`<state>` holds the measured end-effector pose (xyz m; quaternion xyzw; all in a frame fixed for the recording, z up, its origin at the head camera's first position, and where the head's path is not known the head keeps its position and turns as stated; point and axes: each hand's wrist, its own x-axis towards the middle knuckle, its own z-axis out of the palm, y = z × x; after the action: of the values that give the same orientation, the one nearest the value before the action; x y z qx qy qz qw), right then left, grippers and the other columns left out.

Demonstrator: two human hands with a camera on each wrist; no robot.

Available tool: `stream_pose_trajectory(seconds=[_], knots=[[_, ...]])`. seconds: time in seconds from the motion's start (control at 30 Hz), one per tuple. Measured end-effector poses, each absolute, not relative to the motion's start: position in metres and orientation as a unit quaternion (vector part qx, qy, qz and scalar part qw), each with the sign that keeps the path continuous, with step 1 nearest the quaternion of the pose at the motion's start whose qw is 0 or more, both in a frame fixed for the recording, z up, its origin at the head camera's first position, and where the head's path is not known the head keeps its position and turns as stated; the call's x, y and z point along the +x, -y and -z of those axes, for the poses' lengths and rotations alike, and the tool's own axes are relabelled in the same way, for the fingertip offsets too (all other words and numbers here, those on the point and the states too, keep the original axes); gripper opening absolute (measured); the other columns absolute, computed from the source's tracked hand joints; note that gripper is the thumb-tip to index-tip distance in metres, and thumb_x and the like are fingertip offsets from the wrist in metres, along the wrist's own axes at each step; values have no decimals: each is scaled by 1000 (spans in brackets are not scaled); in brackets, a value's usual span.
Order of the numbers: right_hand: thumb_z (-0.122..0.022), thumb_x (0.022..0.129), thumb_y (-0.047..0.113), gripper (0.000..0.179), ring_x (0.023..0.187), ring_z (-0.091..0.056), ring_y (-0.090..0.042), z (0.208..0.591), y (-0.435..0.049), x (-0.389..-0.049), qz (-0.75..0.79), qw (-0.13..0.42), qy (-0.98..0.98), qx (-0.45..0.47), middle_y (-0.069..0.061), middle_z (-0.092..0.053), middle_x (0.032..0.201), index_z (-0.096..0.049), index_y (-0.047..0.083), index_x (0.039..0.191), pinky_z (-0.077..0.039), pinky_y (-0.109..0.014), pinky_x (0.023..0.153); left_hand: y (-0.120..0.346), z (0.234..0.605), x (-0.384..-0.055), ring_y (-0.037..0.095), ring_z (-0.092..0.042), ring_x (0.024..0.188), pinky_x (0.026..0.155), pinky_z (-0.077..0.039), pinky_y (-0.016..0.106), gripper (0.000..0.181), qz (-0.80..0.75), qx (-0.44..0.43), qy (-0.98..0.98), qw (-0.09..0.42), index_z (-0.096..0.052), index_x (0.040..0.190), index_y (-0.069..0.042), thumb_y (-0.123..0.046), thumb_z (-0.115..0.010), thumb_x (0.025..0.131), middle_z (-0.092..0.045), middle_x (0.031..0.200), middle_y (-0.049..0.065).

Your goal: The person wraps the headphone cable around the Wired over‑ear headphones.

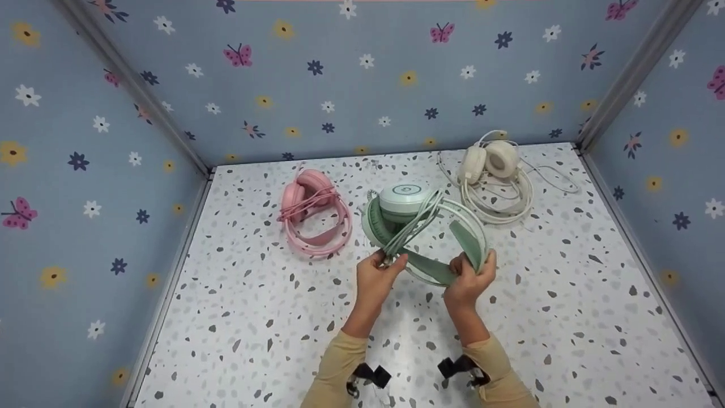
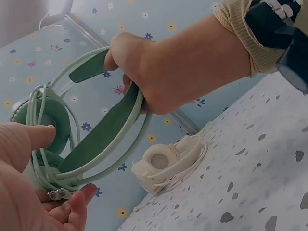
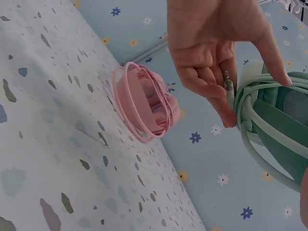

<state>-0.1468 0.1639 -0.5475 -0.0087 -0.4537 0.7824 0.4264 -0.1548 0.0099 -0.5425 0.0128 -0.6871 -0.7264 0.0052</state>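
A pair of mint-green headphones (image 1: 409,203) is held up off the table, its cable wound in loops across the ear cups and band. My left hand (image 1: 376,283) pinches the cable bundle (image 2: 41,166) where it crosses the band, thumb on one side and fingers on the other. Metal plug ends (image 2: 58,194) stick out by its fingers. At the opposite side of the hoop, my right hand (image 1: 470,283) grips the headband (image 1: 473,243) and its green inner strap. In the right wrist view only a sliver of the right hand shows at the right edge.
Pink headphones (image 1: 317,247) with a wrapped cable lie on the speckled table (image 1: 255,328) to the left. White headphones (image 1: 501,161) with a loosely spread cable lie at the back right. Flower-patterned walls (image 1: 362,85) enclose the table at the back and sides.
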Motion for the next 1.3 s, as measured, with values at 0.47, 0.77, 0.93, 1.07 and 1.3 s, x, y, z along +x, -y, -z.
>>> stream_pose_trajectory(seconds=[0.47,0.77,0.93,1.07,1.3], knots=[[-63,89,-4,25,77,-49,-18,562,-150,-140,-710,305,626,-106,-6,-49,86,-47,-3,109,-42,-27,70,1,550,-204,7,-36,44,42,-28,26,32,509,-5,838,196,-50,58,-14,-13,-71,81,-40,51,-9],[-60,97,31,66,122,-40,-32,568,-172,-147,-692,73,706,-131,-20,-38,135,-23,2,143,-36,-44,99,25,546,-275,17,-40,53,48,-29,32,28,422,9,892,159,-50,56,-15,-14,-66,80,-41,52,-6],[-56,99,29,56,117,-46,-32,577,-186,-143,-654,7,744,-139,-19,-45,130,-30,0,139,-40,-46,95,31,550,-319,17,-39,53,49,-29,32,29,377,20,917,126,-48,56,-15,-14,-64,81,-42,54,-4],[-57,99,25,45,102,-55,-27,582,-189,-139,-634,-48,763,-114,-16,-55,117,-40,0,133,-45,-40,85,36,556,-350,19,-40,55,50,-31,34,29,349,26,930,112,-48,56,-14,-15,-61,82,-46,56,-2],[-57,98,20,35,95,-60,-34,588,-196,-128,-624,-106,771,-77,-18,-60,102,-48,-2,125,-46,-42,81,39,572,-384,23,-49,61,55,-39,40,19,328,46,941,69,-55,66,-11,-16,-59,84,-55,65,5]])
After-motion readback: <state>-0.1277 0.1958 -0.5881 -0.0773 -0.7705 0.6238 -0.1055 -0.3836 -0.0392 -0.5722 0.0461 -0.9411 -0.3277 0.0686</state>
